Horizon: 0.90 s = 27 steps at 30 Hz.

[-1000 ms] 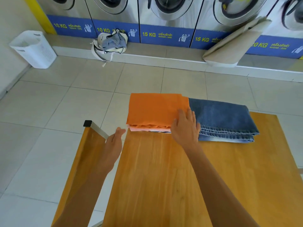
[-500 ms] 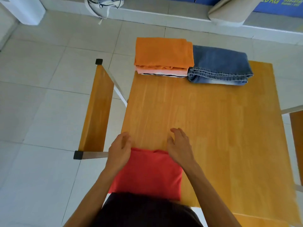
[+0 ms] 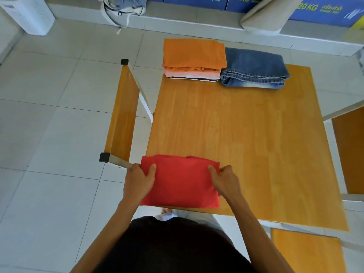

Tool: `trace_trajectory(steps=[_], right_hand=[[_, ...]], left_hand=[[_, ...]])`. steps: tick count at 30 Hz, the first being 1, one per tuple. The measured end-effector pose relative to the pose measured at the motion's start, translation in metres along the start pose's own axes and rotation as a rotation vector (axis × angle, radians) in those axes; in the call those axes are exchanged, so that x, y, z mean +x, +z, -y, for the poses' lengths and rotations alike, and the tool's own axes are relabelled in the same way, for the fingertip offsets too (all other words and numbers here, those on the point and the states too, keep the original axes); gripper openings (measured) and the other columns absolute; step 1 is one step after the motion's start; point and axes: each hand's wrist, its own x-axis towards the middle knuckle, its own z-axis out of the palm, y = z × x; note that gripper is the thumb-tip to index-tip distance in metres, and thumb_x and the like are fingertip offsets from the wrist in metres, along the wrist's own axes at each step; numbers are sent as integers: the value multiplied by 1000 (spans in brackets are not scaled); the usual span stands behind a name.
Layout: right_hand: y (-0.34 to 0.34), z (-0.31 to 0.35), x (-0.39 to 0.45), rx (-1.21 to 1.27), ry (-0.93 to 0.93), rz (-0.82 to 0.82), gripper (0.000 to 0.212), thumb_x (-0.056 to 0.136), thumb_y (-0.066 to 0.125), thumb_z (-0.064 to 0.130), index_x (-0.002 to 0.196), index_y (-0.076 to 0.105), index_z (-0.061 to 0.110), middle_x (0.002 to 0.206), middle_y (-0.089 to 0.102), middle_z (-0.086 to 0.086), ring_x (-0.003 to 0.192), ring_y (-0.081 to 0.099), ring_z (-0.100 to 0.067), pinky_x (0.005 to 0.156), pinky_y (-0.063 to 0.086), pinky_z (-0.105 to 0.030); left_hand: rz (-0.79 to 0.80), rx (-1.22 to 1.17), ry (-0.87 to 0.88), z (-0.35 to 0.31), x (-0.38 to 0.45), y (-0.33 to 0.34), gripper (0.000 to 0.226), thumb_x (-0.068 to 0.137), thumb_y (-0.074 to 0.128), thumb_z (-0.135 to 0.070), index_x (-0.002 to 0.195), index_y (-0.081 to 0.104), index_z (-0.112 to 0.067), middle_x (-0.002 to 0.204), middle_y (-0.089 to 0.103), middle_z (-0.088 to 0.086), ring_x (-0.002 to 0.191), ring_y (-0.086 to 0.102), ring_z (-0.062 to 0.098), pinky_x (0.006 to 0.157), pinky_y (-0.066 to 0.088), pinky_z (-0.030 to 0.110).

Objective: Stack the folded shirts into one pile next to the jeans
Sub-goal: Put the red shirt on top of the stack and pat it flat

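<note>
Since half a second ago, both my hands have shifted from the far edge of the folded red shirt (image 3: 180,182) to its two sides. My left hand (image 3: 138,181) grips the shirt's left edge, thumb on top; my right hand (image 3: 226,181) pinches the right edge likewise. It sits at lower centre of the frame, at the near edge of the wooden table (image 3: 246,138). At upper centre, the shirt pile (image 3: 194,60), orange shirt on top, lies touching the folded jeans (image 3: 254,68) to its right. A white laundry basket (image 3: 29,14) occupies the upper left.
</note>
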Motion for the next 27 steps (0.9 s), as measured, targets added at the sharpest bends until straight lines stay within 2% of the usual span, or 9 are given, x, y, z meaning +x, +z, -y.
trace_trajectory(steps=[4, 7, 12, 15, 20, 24, 27], right_hand=[[15, 0, -10, 90, 16, -47, 72, 84, 53, 69, 119, 51, 6, 118, 64, -15, 107, 61, -35, 86, 49, -40], [18, 3, -11, 104, 44, -7, 78, 84, 51, 70, 122, 57, 3, 120, 65, -18, 109, 62, -37, 85, 48, -37], [3, 12, 7, 250, 26, 30, 64, 87, 56, 62, 112, 65, 4, 109, 69, -15, 90, 62, -28, 72, 43, -30], [-12, 26, 24, 417, 41, 81, 59, 83, 62, 63, 104, 70, 8, 100, 73, -8, 87, 67, -21, 77, 54, -35], [-53, 70, 63, 601, 15, 203, 52, 80, 69, 60, 103, 67, 14, 98, 72, 0, 88, 69, -16, 66, 54, -29], [-95, 126, 114, 661, -95, 218, 49, 84, 68, 56, 111, 66, 15, 102, 72, 0, 93, 69, -18, 71, 55, -31], [-131, 181, 155, 704, -197, 208, 35, 89, 66, 49, 107, 67, 19, 103, 72, -1, 91, 69, -18, 69, 54, -32]], left_hand=[[42, -27, -44, -8, -1, 4, 78, 88, 44, -67, 134, 40, -5, 131, 55, 16, 117, 57, 36, 93, 48, 47], [90, -65, -83, -15, 1, 5, 84, 85, 43, -71, 132, 47, -2, 130, 57, 17, 117, 56, 37, 94, 46, 45], [136, -237, -87, -25, 11, 3, 78, 84, 43, -73, 126, 58, -8, 125, 62, 13, 111, 59, 33, 94, 47, 44], [48, -317, -7, -46, 16, 1, 67, 90, 39, -67, 123, 59, -12, 121, 63, 9, 106, 58, 26, 89, 46, 39], [-58, -258, 92, -94, 56, -8, 66, 90, 29, -69, 121, 58, -18, 113, 67, 4, 104, 63, 26, 94, 51, 49], [-77, -216, 182, -155, 117, -29, 66, 92, 25, -67, 121, 57, -18, 102, 64, -1, 94, 62, 21, 84, 50, 38], [-41, -301, 196, -212, 165, -53, 62, 92, 26, -68, 114, 58, -20, 100, 67, 2, 90, 65, 20, 82, 53, 41]])
